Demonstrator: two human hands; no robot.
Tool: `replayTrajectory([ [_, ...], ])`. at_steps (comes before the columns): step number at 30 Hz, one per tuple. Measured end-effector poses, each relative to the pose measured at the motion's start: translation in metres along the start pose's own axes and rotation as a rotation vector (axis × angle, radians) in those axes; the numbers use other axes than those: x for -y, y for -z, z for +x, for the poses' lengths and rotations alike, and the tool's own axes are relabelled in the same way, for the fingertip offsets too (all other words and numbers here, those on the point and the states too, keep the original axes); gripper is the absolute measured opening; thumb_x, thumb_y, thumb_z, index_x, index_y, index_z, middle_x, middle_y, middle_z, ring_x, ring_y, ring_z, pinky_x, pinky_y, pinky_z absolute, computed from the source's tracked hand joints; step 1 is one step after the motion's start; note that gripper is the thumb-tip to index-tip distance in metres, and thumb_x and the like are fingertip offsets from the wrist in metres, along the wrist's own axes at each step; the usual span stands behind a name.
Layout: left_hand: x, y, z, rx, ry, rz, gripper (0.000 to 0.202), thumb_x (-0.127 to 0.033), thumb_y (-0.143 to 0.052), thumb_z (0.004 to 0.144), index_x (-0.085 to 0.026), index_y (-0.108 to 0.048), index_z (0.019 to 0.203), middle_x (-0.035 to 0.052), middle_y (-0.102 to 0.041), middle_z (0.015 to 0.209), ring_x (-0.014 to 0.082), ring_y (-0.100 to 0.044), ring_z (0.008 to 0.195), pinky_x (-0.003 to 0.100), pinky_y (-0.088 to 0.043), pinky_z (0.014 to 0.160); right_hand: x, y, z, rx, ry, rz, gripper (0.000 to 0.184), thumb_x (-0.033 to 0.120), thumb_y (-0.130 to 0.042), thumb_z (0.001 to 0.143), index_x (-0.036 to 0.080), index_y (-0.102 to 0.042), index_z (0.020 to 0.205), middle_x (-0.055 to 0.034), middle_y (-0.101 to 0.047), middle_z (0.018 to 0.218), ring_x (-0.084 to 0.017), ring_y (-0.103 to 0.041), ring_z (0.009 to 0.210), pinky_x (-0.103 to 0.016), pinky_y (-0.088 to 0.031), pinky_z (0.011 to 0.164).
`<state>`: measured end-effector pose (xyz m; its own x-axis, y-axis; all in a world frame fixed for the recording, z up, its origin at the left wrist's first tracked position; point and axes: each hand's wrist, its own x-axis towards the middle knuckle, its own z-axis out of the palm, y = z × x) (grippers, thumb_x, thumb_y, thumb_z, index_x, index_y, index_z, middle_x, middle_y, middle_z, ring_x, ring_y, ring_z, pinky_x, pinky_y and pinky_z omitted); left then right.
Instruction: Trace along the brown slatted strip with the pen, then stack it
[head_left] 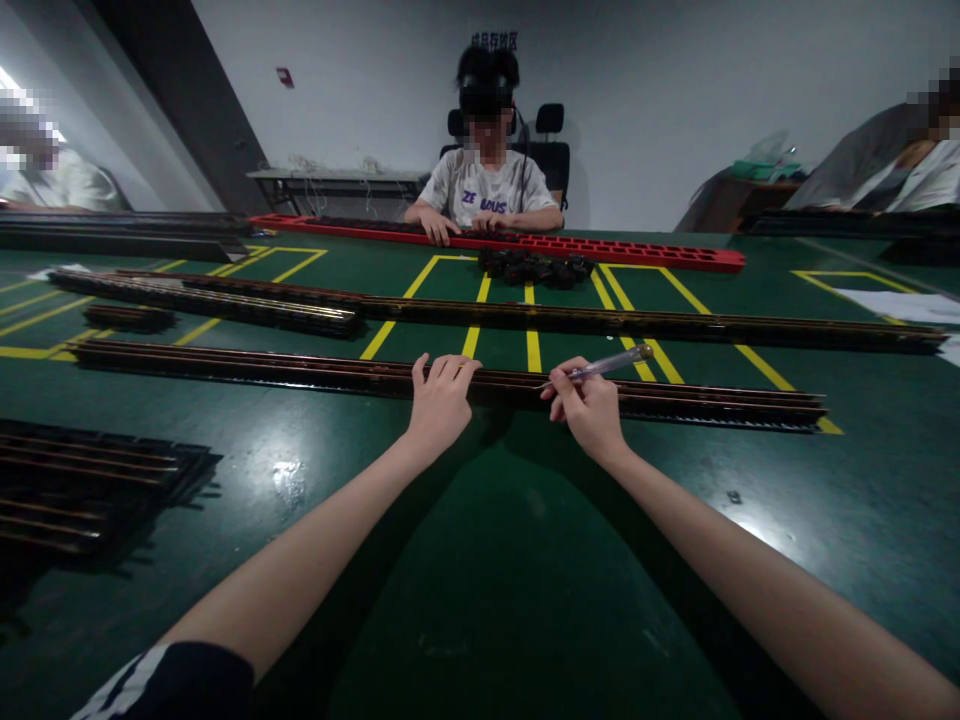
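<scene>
A long black strip with copper-coloured lines (322,370) lies across the table in front of me. My left hand (441,405) is laid over its middle, fingers bent across the top and gripping it. Just to the right, my right hand (589,405) pinches a slim pen-like tool (611,362) with a translucent barrel. The tool's thin tip points left and down at the strip; I cannot tell whether it touches.
Behind lie another long dark strip (637,322) and a bundle of strips (277,305). More strips (90,470) are stacked at near left. Across the green table (525,600), a person (487,190) handles a red slotted rail (637,252) near black parts (536,268).
</scene>
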<state>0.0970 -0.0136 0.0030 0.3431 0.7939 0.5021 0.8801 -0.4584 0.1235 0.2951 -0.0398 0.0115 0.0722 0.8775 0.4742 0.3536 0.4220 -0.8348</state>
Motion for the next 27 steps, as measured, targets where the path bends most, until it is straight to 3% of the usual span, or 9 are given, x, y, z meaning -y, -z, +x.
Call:
replayTrajectory([
  [6,0.0023,0.001,-0.0008,-0.008,-0.033,-0.062,0.037,-0.009,-0.039,0.083,-0.019,-0.057,0.114,0.0054,-0.063,0.118,0.0202,-0.053,0.115,0.046,-0.024,0.109,-0.0026,0.0003,-0.0007,-0.05,-0.002,0.0,0.028,0.041,-0.05,0.088,0.017,-0.051,0.074,-0.0007,-0.061,0.059,-0.009,-0.054,0.038,-0.02,-0.042,0.036],
  [14,0.0016,0.0008,0.0,-0.054,-0.043,-0.081,0.031,-0.02,-0.041,0.088,-0.019,-0.057,0.114,0.0053,-0.063,0.117,0.0193,-0.054,0.112,0.044,-0.023,0.109,0.0004,0.0003,0.0004,-0.001,0.023,-0.034,0.028,0.04,-0.05,0.088,0.017,-0.05,0.074,-0.0011,-0.061,0.059,-0.009,-0.054,0.038,-0.02,-0.042,0.036],
  [22,0.001,-0.001,0.0024,0.092,-0.053,-0.027,0.038,-0.031,-0.039,0.091,-0.017,-0.053,0.123,0.0095,-0.059,0.123,0.024,-0.049,0.119,0.05,-0.025,0.108,0.0002,0.0006,0.0,0.005,0.026,-0.046,0.028,0.042,-0.05,0.088,0.017,-0.05,0.074,-0.0017,-0.061,0.06,-0.009,-0.054,0.039,-0.02,-0.042,0.036],
  [27,0.003,-0.0037,0.002,0.085,-0.062,-0.007,0.037,-0.03,-0.038,0.091,-0.017,-0.054,0.123,0.009,-0.06,0.122,0.0234,-0.05,0.117,0.049,-0.027,0.107,-0.0015,0.0004,0.0002,-0.011,0.024,-0.034,0.028,0.042,-0.05,0.089,0.018,-0.05,0.074,-0.0012,-0.061,0.059,-0.009,-0.054,0.038,-0.02,-0.042,0.036],
])
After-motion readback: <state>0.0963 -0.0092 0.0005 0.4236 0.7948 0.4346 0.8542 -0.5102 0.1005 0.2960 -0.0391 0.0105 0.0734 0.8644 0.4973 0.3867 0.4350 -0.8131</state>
